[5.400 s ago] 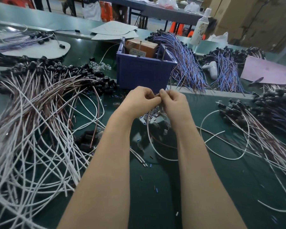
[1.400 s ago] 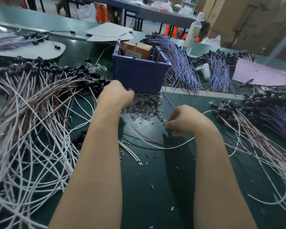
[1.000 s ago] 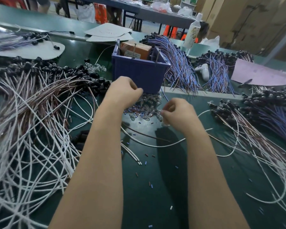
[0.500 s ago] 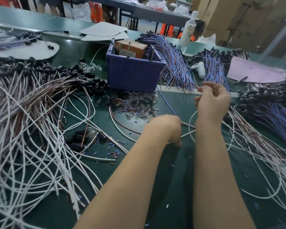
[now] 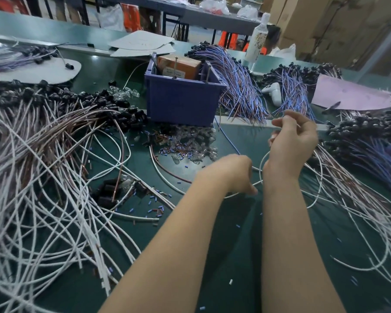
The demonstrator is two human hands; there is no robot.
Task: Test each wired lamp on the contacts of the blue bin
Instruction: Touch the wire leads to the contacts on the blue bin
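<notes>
The blue bin (image 5: 182, 102) stands at the back centre of the green table, with metal contact pins rising from its rim and an orange box inside. My right hand (image 5: 291, 141) is raised to the right of the bin, its fingers curled and pinching a thin white wire (image 5: 261, 164) that loops down to the table. Lower down and to the left, my left hand (image 5: 233, 175) grips the same wire near the table top. A pile of small clear lamps (image 5: 190, 143) lies in front of the bin.
A big heap of white and brown wired sockets (image 5: 43, 166) covers the left. Blue-wired bundles (image 5: 242, 86) lie behind and right of the bin, more wired sockets (image 5: 370, 154) at the right. A white bottle (image 5: 256, 39), pink sheet (image 5: 348, 93) and loose black sockets (image 5: 113, 190) are around.
Both hands left the lamp pile in front of the bin and moved right. My right hand rose with the wire end; my left hand dropped to the table on the same wire.
</notes>
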